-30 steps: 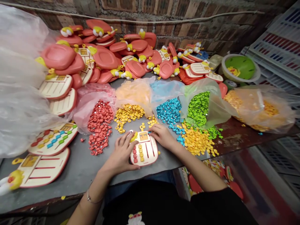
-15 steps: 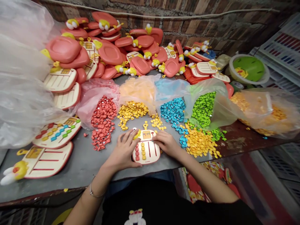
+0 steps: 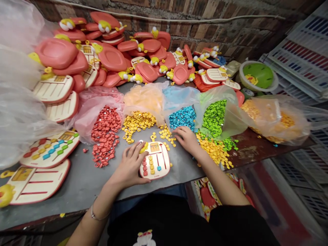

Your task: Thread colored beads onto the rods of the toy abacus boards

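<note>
two open hands: left hand [image 3: 130, 166] on toy board [image 3: 155, 160], right hand [image 3: 186, 139] by yellow beads [image 3: 166, 134]

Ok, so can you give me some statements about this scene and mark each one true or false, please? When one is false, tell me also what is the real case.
1. The left hand rests on the cream toy board. True.
2. The right hand also touches this board. False: it is apart from the board, beside the blue beads.
3. The metal bracelet is on the right wrist. False: it is on the left wrist.
4. The red beads spill from a pink plastic bag onto the grey table. True.
5. The board holds no beads. False: it carries columns of red and yellow beads.
</note>
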Motion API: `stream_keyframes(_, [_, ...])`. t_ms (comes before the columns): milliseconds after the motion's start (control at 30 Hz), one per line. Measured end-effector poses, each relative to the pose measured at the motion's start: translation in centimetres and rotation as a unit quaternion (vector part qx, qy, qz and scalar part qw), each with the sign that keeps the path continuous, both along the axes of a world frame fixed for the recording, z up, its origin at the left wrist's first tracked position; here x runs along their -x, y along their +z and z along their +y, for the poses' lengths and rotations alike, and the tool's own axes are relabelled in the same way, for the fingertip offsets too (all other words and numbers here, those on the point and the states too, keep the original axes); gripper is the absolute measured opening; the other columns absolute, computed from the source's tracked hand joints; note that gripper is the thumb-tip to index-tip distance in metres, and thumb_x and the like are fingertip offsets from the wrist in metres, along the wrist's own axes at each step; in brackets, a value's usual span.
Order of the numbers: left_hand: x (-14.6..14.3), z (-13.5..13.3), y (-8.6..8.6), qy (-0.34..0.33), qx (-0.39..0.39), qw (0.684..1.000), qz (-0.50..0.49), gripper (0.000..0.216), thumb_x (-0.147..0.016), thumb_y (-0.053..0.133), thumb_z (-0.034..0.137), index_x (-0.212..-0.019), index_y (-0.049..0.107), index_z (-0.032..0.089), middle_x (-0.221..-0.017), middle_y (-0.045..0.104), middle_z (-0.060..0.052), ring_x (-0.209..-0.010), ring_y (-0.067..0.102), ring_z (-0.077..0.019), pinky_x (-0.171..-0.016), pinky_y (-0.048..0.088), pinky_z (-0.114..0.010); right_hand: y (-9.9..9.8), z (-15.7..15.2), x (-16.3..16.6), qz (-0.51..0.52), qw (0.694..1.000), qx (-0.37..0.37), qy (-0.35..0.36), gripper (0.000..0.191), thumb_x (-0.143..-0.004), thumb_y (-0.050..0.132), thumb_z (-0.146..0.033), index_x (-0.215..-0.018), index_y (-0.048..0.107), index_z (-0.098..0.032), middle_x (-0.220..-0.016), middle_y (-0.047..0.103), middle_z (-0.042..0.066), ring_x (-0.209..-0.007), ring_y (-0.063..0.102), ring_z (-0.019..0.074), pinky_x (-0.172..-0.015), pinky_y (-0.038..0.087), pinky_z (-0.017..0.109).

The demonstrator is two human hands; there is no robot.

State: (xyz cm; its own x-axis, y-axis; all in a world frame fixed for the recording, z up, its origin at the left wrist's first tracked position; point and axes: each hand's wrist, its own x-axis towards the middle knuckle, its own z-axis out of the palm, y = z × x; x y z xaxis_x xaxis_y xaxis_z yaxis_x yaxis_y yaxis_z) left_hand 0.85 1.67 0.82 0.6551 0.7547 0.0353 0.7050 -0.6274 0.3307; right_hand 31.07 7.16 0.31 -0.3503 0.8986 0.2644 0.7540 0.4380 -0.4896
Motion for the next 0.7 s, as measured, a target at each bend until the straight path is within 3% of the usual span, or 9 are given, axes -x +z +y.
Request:
stream_keyframes(100, [0.0,0.0,0.1,0.002,0.006,1.0,-0.001,0.087,-0.055,0.08,0.058,-0.126,0.049,0.019,-0.154,0.027,-0.019,-0.141,0.02,-0.0402,-0.109,0.022,-0.054,-1.2,2.5,-1.6,-0.126,0.991,-0.031,0.016,0.022,-0.092,0.048,-0.012,-0.09,0.069,-0.018,-0.094,0.064,0.011,-0.089,0.054,0.0236,-0.079,0.046,0.036])
stream_keyframes(167, [0.0,0.0,0.1,0.001,0.01,1.0,-0.004,0.088,-0.056,0.079,0.059,-0.127,0.048,0.019,-0.154,0.026,-0.019,-0.142,0.02,-0.0401,-0.109,0.021,-0.054,-1.6,3.5,-2.4,-0.145,0.988,-0.04,0.028,0.026,-0.093,0.044,-0.011,-0.088,0.069,-0.017,-0.089,0.062,0.011,-0.086,0.052,0.0235,-0.077,0.045,0.036])
stream_keyframes(333, [0.0,0.0,0.1,0.004,0.016,1.0,-0.007,0.087,-0.057,0.077,0.061,-0.128,0.048,0.02,-0.154,0.027,-0.018,-0.141,0.02,-0.0401,-0.109,0.021,-0.054,-0.6,2.3,-2.7,-0.03,0.998,-0.057,0.009,0.029,-0.094,0.041,-0.015,-0.103,0.068,-0.021,-0.092,0.056,0.009,-0.088,0.052,0.0233,-0.08,0.046,0.038])
stream_keyframes(533, [0.0,0.0,0.0,0.003,0.017,1.0,0.001,0.088,-0.058,0.078,0.06,-0.129,0.048,0.018,-0.154,0.027,-0.019,-0.142,0.019,-0.0399,-0.109,0.022,-0.054,0.9,-1.9,2.3,0.18,0.983,0.007,0.021,0.019,-0.094,0.048,-0.021,-0.101,0.066,-0.024,-0.099,0.052,0.007,-0.095,0.056,0.0206,-0.078,0.053,0.036])
stream_keyframes(700, [0.0,0.0,0.0,0.003,0.016,1.0,-0.008,0.086,-0.06,0.075,0.062,-0.129,0.049,0.019,-0.154,0.026,-0.019,-0.141,0.019,-0.0409,-0.109,0.022,-0.055,0.1,-2.6,4.8,0.167,0.983,0.03,0.071,0.016,-0.094,0.051,-0.021,-0.101,0.065,-0.023,-0.1,0.062,0.008,-0.097,0.061,0.0208,-0.082,0.054,0.038])
